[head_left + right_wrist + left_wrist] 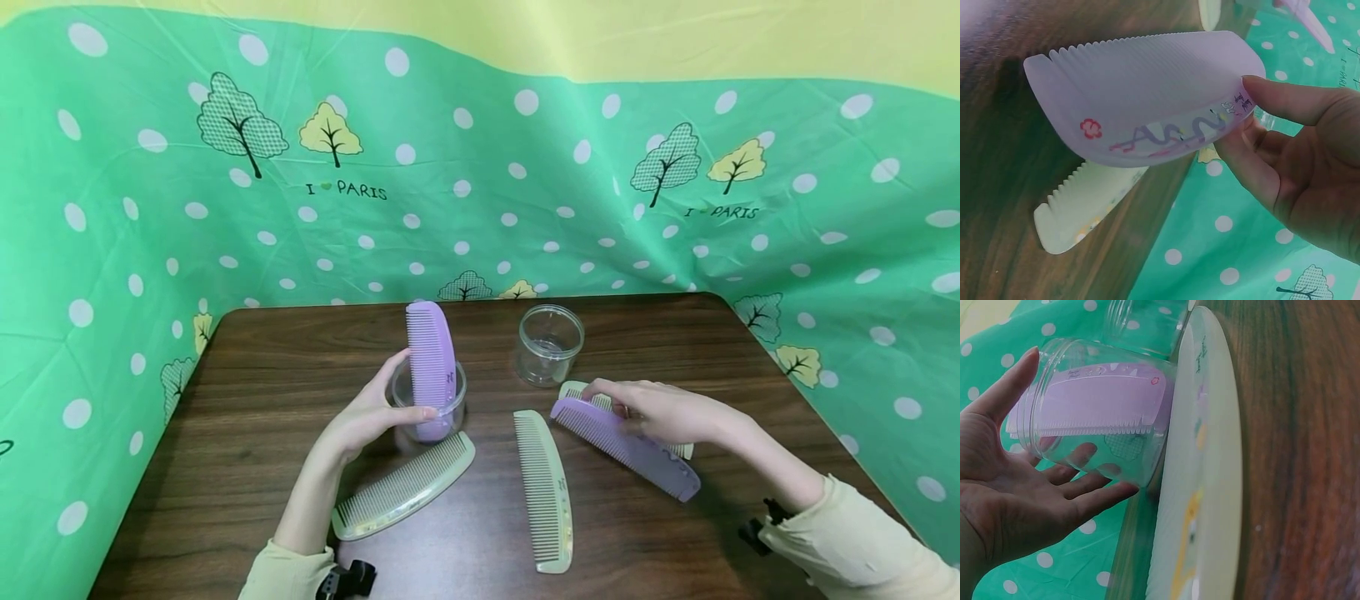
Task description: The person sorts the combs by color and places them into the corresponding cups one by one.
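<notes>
A purple comb (431, 358) stands upright in a clear jar (402, 387). My left hand (378, 410) holds this jar near its rim, thumb across the front and fingers round the far side; in the left wrist view the comb (1107, 394) shows through the wall. My right hand (660, 410) pinches a second purple comb (622, 446) by its edge, thumb on its face in the right wrist view. Beneath that comb lies a pale green comb (1088, 212), largely covered in the head view.
Another clear jar (551, 346) stands at the back of the wooden table (300, 354). One pale green comb (405, 487) lies in front of the held jar, another pale green comb (543, 492) at front centre. A green dotted cloth (480, 183) hangs behind.
</notes>
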A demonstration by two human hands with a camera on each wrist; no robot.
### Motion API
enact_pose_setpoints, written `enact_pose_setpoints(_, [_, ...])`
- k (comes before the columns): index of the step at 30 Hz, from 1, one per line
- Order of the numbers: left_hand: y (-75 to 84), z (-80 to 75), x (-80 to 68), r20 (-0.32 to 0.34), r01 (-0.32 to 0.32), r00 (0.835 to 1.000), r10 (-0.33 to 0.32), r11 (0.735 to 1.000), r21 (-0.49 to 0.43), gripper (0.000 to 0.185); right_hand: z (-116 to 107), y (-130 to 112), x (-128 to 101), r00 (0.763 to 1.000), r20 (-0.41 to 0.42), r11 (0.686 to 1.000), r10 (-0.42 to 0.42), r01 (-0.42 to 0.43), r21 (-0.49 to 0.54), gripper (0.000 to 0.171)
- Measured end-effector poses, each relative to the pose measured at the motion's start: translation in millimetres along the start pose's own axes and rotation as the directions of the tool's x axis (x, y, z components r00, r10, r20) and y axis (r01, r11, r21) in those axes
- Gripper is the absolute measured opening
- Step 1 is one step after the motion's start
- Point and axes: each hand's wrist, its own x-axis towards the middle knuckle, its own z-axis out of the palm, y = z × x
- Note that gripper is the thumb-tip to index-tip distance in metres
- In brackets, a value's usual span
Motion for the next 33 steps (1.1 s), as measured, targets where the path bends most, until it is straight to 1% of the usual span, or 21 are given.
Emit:
enact_pose_setpoints(2, [0.1,0.0,0.1,0.002,-0.001,1.000,0.001,1.000,-0.003,0.103,-2,-1,1,1.000,-0.019,1.000,-0.015,0.015,-0.014,0.054])
enact_pose_setpoints(8, [0.2,-0.4,-0.2,0.002,0.002,1.000,-0.002,1.000,0.003,0.103,-7,-5,6,0.998,-0.041,0.998,-0.049,0.050,0.032,0.053])
enact_pose_setpoints(13, [-0.1,-0.6,-0.7,0.001,0.007,1.000,-0.007,1.000,0.010,0.103,-8,-9,11,0.994,-0.087,0.995,-0.073,0.078,0.056,0.054])
enact_pose_setpoints(18, [-0.1,-0.1,-0.6,0.001,0.003,1.000,-0.003,1.000,0.011,0.103,-8,-12,16,0.987,-0.135,0.985,-0.091,0.109,0.135,0.052])
enact_pose_setpoints(22, [0.9,-0.3,-0.5,-0.001,0.005,1.000,-0.005,1.000,0.018,0.103,-10,-14,20,0.979,-0.171,0.972,-0.112,0.144,0.187,0.051])
enact_pose_setpoints(29, [-0.7,0.7,-1.1,-0.004,0.019,1.000,-0.018,1.000,0.018,0.103,-16,-25,26,0.960,-0.256,0.968,-0.116,0.168,0.189,0.050])
enact_pose_setpoints(33, [-1.9,1.0,-0.7,-0.011,0.014,1.000,-0.014,1.000,0.011,0.102,-19,-32,31,0.949,-0.291,0.962,-0.124,0.187,0.201,0.051])
